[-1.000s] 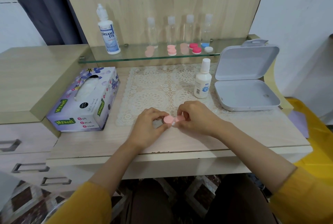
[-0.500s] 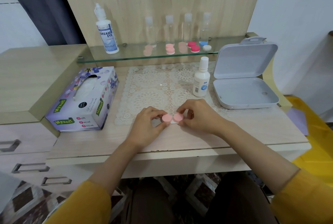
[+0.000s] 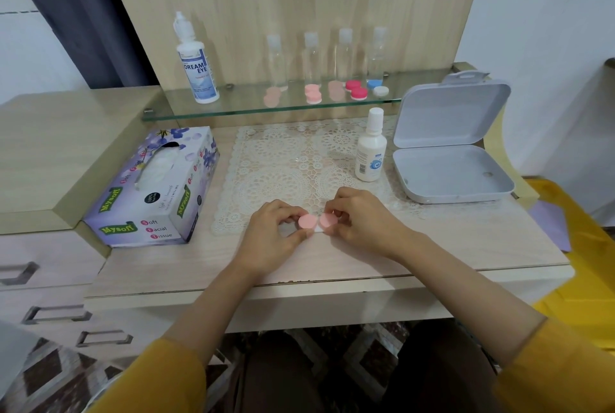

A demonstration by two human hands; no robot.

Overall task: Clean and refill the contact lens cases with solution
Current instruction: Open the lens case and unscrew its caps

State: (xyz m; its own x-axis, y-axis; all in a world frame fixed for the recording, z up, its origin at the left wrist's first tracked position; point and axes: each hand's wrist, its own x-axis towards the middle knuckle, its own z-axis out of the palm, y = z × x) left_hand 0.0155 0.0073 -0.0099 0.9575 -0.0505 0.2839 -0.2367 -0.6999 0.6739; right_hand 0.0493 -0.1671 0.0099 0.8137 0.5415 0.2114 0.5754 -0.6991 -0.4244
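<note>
Pink lens case (image 3: 317, 224) is at the mat's (image 3: 286, 159) 6 o'clock edge, caps on, left hand (image 3: 273, 236) pinching one cap, right hand (image 3: 361, 224) the other; looks early: solution bottle (image 3: 371, 149) at 1 o'clock capped, shelf cases (image 3: 332, 91) at 12 pending.

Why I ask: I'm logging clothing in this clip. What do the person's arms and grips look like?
Both arms wear plain mustard-yellow sleeves. The left sleeve and right sleeve end near the elbows, leaving the forearms uncovered. The left grip and right grip are ungloved, with no ring, watch or bracelet showing.
</note>
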